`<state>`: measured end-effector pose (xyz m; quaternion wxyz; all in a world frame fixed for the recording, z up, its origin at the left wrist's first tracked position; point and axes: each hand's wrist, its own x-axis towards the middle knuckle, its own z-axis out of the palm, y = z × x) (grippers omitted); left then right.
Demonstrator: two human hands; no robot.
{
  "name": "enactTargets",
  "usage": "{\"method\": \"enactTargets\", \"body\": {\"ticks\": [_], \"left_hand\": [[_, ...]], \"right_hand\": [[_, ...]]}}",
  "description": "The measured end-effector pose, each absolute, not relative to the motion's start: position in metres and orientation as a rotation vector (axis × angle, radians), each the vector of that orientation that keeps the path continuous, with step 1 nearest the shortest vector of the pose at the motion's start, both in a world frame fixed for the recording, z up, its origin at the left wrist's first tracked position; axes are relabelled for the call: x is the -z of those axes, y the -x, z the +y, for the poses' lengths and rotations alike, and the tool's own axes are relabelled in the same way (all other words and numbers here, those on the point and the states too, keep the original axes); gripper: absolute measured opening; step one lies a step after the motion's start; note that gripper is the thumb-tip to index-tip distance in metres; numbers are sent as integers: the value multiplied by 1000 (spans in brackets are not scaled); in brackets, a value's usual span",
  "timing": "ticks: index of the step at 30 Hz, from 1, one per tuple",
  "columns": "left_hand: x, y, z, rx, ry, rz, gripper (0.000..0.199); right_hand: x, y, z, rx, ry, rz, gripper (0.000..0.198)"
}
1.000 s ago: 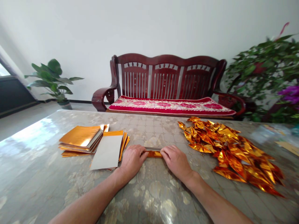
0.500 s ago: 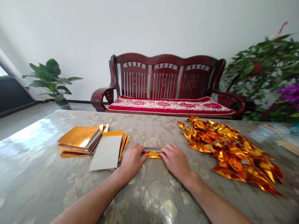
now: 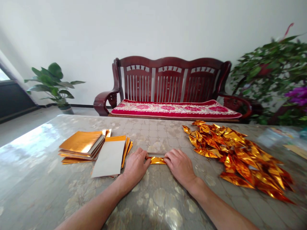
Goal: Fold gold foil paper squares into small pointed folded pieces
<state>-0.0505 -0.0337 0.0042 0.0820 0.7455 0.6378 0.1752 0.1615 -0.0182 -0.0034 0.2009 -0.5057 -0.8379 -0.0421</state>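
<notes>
While the stack of foil sheets (image 3: 81,140) at the left of the tabletop (image 3: 153,201) shows its shiny top, the grey-faced pile (image 3: 109,159) hides part of its right side. The left hand (image 3: 136,164) pinches one end of a folded foil strip (image 3: 157,160), the right hand (image 3: 180,166) the other; both ends are hidden, with only the middle visible between the hands. Farther right, in the heap of folded foil pieces (image 3: 237,155), single shapes are hard to separate; beyond, clear plastic (image 3: 274,136) is blurred.

one head-worn view from close above the table (image 3: 153,198), forward and down, toward the wooden bench (image 3: 170,76)
</notes>
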Motion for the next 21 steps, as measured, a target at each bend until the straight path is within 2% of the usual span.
{"method": "enactTargets", "body": {"ticks": [5, 21], "left_hand": [[-7, 50, -34, -509, -2251, 1911, 19], [-6, 55, -30, -659, -2130, 1938, 18]], "right_hand": [[4, -161, -18, 118, 1429, -2344, 7], [4, -161, -17, 109, 1430, -2343, 8]]}}
